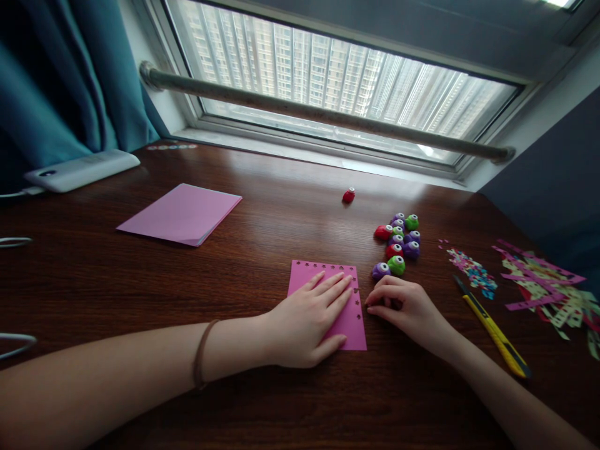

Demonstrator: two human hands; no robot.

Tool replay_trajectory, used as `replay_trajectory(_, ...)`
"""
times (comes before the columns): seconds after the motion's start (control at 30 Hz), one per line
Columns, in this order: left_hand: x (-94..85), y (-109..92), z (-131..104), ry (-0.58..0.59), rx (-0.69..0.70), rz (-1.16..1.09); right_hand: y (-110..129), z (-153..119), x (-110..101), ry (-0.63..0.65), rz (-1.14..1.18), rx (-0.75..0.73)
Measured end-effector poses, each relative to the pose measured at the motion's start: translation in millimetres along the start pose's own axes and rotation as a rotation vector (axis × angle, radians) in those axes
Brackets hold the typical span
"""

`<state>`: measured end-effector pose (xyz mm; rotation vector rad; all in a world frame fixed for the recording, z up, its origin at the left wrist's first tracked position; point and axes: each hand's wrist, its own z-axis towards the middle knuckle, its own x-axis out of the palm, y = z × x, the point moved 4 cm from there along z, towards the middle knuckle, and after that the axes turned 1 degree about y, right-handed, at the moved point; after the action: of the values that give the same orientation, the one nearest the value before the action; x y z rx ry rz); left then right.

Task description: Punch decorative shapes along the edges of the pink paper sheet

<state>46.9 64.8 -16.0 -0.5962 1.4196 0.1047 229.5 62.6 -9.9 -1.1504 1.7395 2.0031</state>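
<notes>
A pink sheet of paper lies on the brown table, with small cut-out shapes along its far edge and down its right edge. Fingers spread, my left hand rests flat on it and covers its middle and left part. Just off the sheet's right edge, my right hand has thumb and forefinger drawn together. Whatever may be between those fingertips is too small to make out. Beyond that hand stand several small craft punches in purple, green and red, the nearest a purple punch and a green punch.
A lone red punch stands farther back. To the right are a yellow utility knife, tiny punched bits and paper strips. A pink paper stack and a white device with a cable lie left.
</notes>
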Motion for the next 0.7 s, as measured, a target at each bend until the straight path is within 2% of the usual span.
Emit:
replay_trajectory(0.23, -0.1, -1.3, 0.3, 0.009, -0.008, 0.001, -3.6, -0.5, 0.8, 0.002, -0.012, 0.024)
replay_trajectory(0.43, 0.0, 0.1, 0.5, 0.002, -0.004, 0.007, 3.6, 0.0, -1.9, -0.014, -0.102, -0.006)
replay_trajectory(0.5, 0.1, 0.3, 0.3, -0.004, -0.001, 0.005, 5.5, -0.1, -12.6, -0.076, -0.156, -0.038)
replay_trajectory(0.57, 0.3, 0.3, -0.2, -0.007, 0.000, 0.002, 1.1, -1.3, -32.4, -0.203, -0.253, -0.030)
replay_trajectory(0.63, 0.6, 0.2, -0.6, -0.009, 0.001, -0.003, -13.2, -5.2, -60.6, -0.396, -0.403, 0.101)
replay_trajectory(0.7, 0.7, 0.4, -0.9, -0.012, 0.004, -0.009, -32.6, -10.5, -87.6, -0.494, -0.589, 0.276)
